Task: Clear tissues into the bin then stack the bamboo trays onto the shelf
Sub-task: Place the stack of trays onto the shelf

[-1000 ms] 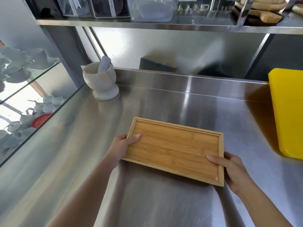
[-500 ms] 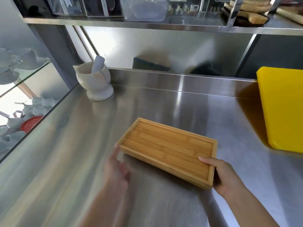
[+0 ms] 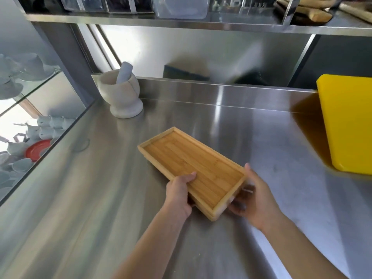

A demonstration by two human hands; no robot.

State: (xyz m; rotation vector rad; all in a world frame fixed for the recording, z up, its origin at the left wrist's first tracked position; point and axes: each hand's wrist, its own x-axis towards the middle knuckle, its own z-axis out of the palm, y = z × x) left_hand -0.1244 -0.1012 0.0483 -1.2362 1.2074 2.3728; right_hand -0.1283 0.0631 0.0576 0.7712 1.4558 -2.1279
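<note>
- Head view: both hands are gripping a stack of bamboo trays [image 3: 193,168] at its near end, and the stack is angling away from the person toward the upper left.
- The left hand [image 3: 179,193] is closing on the near left edge, its thumb lying over the rim onto the top tray's inner floor and its fingers hidden beneath.
- The right hand [image 3: 250,198] is wrapping the near right corner, thumb pointing up along the long side and fingers curling under the short end.
- At least two trays are showing at that near corner, one nested on the other; whether the far end is touching the steel counter [image 3: 100,198] I cannot tell.
- Beyond the left hand, well apart from the trays, a white stone mortar [image 3: 122,93] is sitting on the counter with a pestle [image 3: 124,72] leaning inside it.
- Out past the right hand, a yellow cutting board [image 3: 348,121] is lying at the counter's right edge.
- High above both hands, a steel shelf [image 3: 181,22] is carrying clear containers, and wooden boards [image 3: 310,11] are resting on it toward the right.
- Far to the left of the left hand, white cups and a red saucer [image 3: 37,150] are showing behind glass.
</note>
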